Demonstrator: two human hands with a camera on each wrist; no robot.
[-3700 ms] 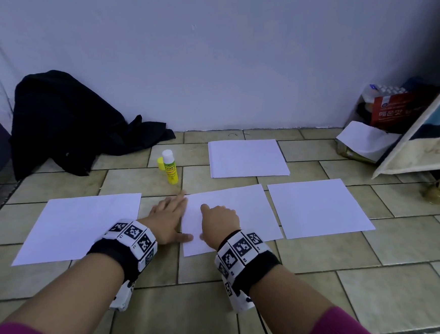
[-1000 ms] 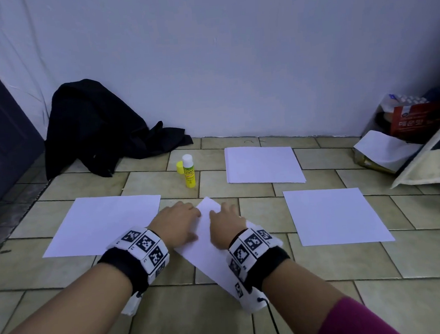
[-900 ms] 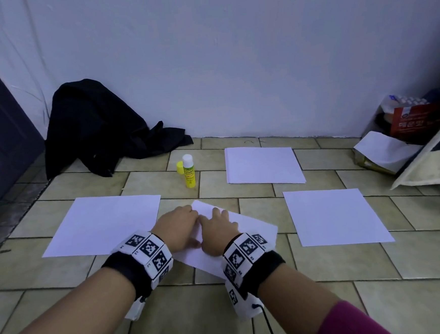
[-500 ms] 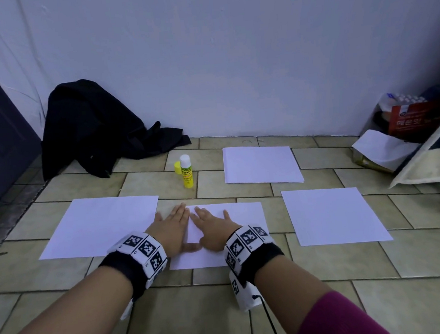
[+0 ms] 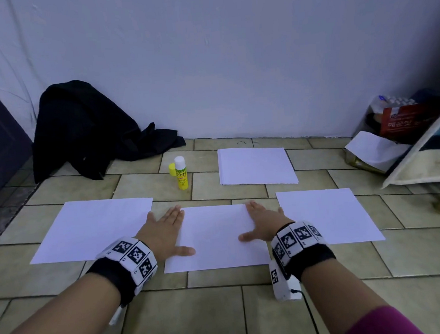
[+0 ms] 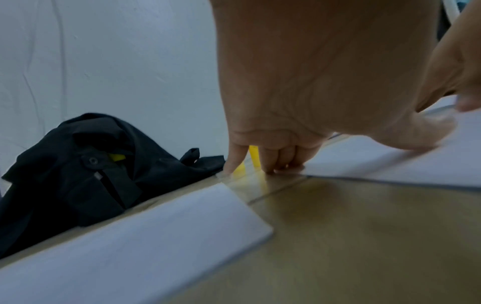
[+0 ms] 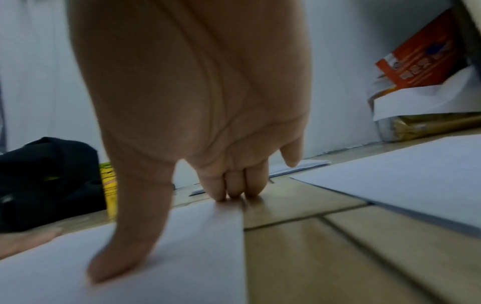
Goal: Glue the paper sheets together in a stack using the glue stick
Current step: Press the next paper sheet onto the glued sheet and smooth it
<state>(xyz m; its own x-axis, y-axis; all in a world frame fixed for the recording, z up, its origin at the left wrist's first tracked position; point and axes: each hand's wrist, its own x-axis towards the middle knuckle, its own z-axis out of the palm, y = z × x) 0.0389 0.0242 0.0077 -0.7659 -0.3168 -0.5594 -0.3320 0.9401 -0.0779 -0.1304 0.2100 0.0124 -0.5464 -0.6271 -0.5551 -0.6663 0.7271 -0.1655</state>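
1. Head view: your left hand (image 5: 163, 234) and right hand (image 5: 264, 222) lie flat, fingers spread, on the middle paper sheet's (image 5: 215, 242) edges; the glue stick (image 5: 181, 173) stands beyond.
2. Left wrist view: your fingertips (image 6: 270, 166) press the sheet's far left corner.
3. Right wrist view: your thumb (image 7: 124, 242) rests on the sheet.

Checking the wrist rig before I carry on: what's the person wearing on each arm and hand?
Both hands, left hand and right hand, are bare. Each wrist carries a black band ringed with white blocks of black square markers. A thin black cable trails from the right one. Magenta sleeves cover the upper forearms.
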